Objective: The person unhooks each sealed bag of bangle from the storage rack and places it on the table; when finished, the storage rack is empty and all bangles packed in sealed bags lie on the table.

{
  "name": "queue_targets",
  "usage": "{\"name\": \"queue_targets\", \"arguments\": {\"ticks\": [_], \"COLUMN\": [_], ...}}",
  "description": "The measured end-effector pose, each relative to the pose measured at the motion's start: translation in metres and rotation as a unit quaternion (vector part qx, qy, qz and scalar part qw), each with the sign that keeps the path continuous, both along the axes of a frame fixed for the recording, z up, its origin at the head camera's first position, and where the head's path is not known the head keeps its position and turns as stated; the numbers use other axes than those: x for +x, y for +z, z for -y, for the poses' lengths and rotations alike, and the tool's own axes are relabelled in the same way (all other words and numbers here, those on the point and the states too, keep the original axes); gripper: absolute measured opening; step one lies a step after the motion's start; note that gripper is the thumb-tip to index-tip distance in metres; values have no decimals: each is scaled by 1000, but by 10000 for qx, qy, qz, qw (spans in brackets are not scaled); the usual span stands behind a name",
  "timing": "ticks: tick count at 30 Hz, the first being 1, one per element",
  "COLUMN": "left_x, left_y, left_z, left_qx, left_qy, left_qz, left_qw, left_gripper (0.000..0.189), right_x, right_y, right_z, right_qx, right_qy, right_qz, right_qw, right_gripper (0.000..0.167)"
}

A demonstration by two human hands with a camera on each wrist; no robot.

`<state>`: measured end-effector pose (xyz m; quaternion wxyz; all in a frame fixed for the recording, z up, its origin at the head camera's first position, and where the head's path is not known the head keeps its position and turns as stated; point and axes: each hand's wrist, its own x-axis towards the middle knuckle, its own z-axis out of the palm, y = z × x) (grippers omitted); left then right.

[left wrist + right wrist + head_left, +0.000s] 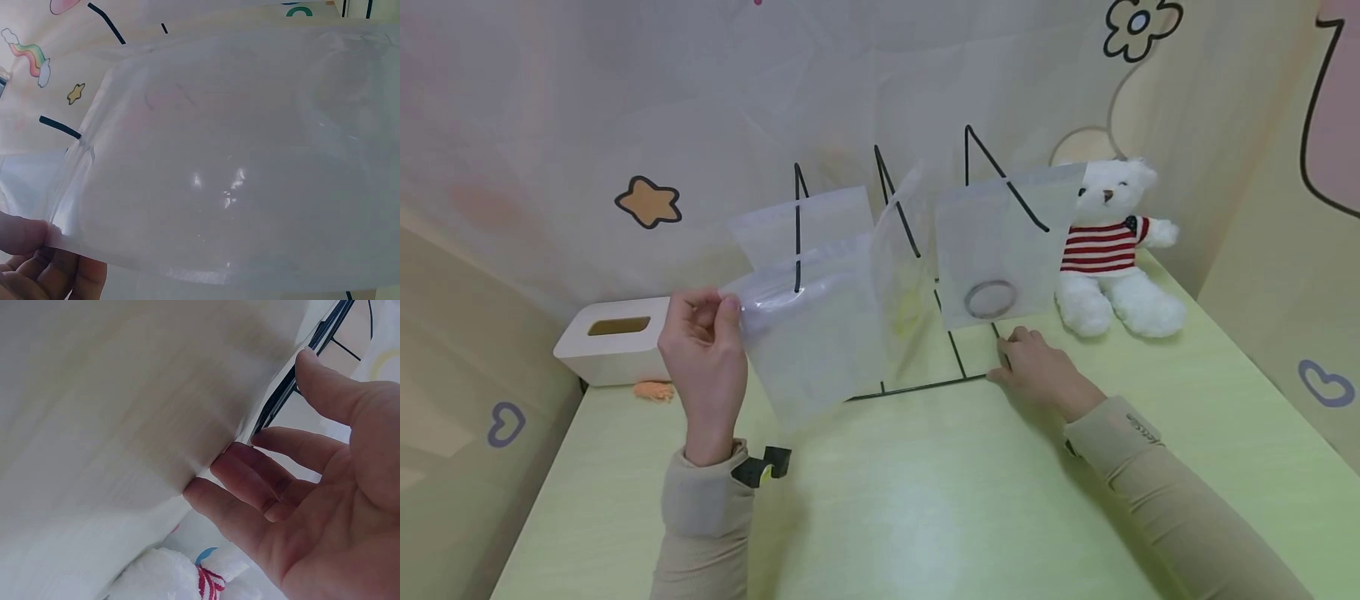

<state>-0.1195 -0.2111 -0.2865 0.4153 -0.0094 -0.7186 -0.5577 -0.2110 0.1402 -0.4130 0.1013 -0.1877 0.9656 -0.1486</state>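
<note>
Writing: lettering (1142, 427) is borne on the cuff of the right sleeve (1195, 508); it is too small to be read.

Count: three clear bags, three prongs on one black wire rack (925, 387), one teddy bear (1105, 242), one white box (621, 362), one small orange item (653, 390).

Left bag (820, 342): thin, milky, see-through, rectangular, creased and glossy under the light, with its lower end tilted toward the near side. It is hung at the left prong, above the bench (910, 492). Its left edge is pinched between thumb and fingers by the left grip (703, 362).

Middle bag (891, 275): seen nearly edge-on at the middle prong; a blurred yellow patch (907, 312) is shown low in it. Right bag (992, 242): hung at the right prong, faced to the near side; a grey-brown ring (967, 302) is shown at its lower part.

Right grip (1041, 371): placed at the right end of the rack's base, fingers parted, fingertips rested low by the bench; whether the wire is pinched cannot be told.

The teddy bear, dressed in red and white stripes, is seated at far right, partly covered by the right bag. The white box is stood at far left, the orange item just on its near side.
</note>
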Motion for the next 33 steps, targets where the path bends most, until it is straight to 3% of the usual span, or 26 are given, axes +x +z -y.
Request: {"name": "queue_targets", "arguments": {"ticks": [10, 19, 33], "left_x": [3, 8, 15], "left_y": [-1, 0, 0], "left_z": [1, 3, 3], "left_qx": [-50, 168, 160], "left_qy": [40, -83, -74], "left_qz": [70, 13, 80], "left_qw": [10000, 9998, 9998], "left_gripper": [15, 16, 17], "right_x": [-1, 0, 1], "right_y": [-3, -3, -2], "right_z": [-1, -1, 0], "right_qx": [54, 12, 66], "right_qy": [45, 60, 10], "right_qz": [-136, -147, -72], "right_qw": [9999, 9999, 10000], "right_gripper": [45, 41, 52]}}
